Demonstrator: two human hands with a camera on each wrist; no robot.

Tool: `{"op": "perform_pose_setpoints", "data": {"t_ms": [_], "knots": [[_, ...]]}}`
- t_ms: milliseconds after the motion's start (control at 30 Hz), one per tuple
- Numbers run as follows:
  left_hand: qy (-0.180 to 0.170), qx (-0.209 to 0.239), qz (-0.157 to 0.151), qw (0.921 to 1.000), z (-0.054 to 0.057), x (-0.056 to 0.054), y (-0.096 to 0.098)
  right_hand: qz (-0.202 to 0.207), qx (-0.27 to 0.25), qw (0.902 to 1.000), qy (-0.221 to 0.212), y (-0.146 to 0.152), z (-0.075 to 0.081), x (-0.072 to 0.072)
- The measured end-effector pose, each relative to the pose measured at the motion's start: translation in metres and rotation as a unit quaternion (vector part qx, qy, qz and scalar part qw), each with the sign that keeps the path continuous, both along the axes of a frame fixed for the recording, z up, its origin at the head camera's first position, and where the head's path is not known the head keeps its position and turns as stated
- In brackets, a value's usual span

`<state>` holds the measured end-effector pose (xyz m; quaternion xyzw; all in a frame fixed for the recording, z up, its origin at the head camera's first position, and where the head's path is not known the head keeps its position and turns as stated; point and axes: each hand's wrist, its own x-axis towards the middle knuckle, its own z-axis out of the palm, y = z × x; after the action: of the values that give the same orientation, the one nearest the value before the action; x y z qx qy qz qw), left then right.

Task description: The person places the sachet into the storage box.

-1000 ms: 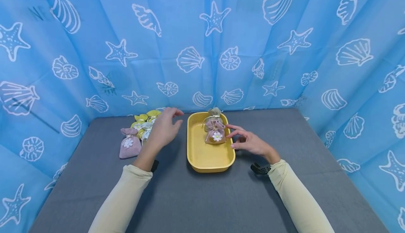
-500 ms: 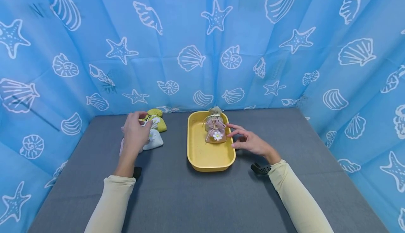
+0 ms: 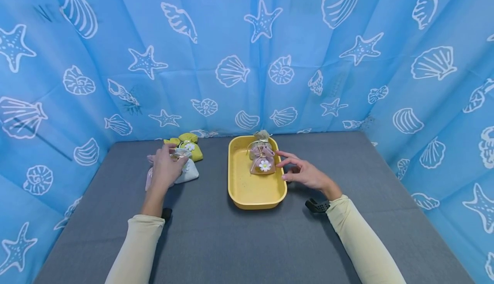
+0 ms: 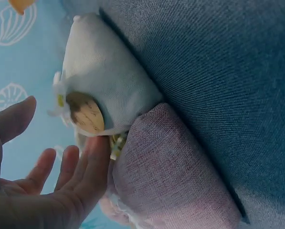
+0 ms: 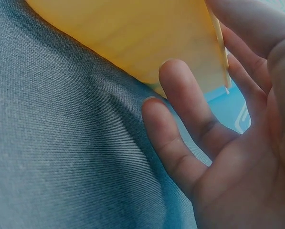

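My left hand (image 3: 166, 170) reaches over a white drawstring pouch (image 3: 191, 172) at the table's left. In the left wrist view its thumb and fingers are apart, fingertips close to the pouch's tied neck; an oval tag (image 4: 87, 113) hangs there. A mauve pouch (image 4: 161, 167) lies beside the white one, mostly hidden by the hand in the head view. My right hand (image 3: 308, 176) is at the right rim of a yellow tray (image 3: 240, 189), fingers loosely bent, some fingertips at the rim. Inside the tray, a pink pouch (image 3: 256, 169) with a daisy lies in front of a grey-green pouch (image 3: 262, 135).
Yellow pouches (image 3: 196, 152) lie just behind the white pouch. The table has a dark grey cloth (image 3: 239, 245). A blue curtain (image 3: 247, 43) with white shells and starfish hangs around the back and sides.
My left hand has moved left from beside the tray to the pouches, then slightly lower toward the white pouch. The right hand has stayed at the tray's rim.
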<state>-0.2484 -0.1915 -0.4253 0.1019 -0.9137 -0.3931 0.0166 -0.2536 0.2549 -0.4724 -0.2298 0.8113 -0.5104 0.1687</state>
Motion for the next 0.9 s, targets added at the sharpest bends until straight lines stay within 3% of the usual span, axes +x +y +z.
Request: {"op": "perform_pose_setpoints", "data": {"t_ms": [267, 433, 533, 733, 800, 900], "knots": [[-0.017, -0.011, 0.015, 0.9997, 0.002, -0.001, 0.000, 0.001, -0.005, 1.0000, 0.001, 0.001, -0.002, -0.001], [-0.033, -0.037, -0.035, 0.9981, 0.004, 0.001, -0.003, 0.000, -0.003, 1.0000, 0.003, 0.000, -0.002, -0.001], [-0.025, -0.074, -0.063, 0.9949, 0.005, 0.001, -0.004, -0.001, 0.000, 1.0000, 0.005, 0.000, -0.002, -0.001], [-0.031, -0.106, -0.077, 0.9909, 0.011, 0.004, -0.007, 0.002, -0.007, 0.9999, 0.008, 0.000, -0.001, -0.001], [-0.021, -0.102, -0.073, 0.9919, 0.013, 0.005, -0.007, 0.003, -0.011, 0.9999, 0.008, 0.000, -0.001, 0.000], [0.025, -0.102, -0.066, 0.9923, 0.019, 0.007, -0.005, 0.005, -0.014, 0.9998, 0.009, 0.000, -0.002, 0.000]]}}
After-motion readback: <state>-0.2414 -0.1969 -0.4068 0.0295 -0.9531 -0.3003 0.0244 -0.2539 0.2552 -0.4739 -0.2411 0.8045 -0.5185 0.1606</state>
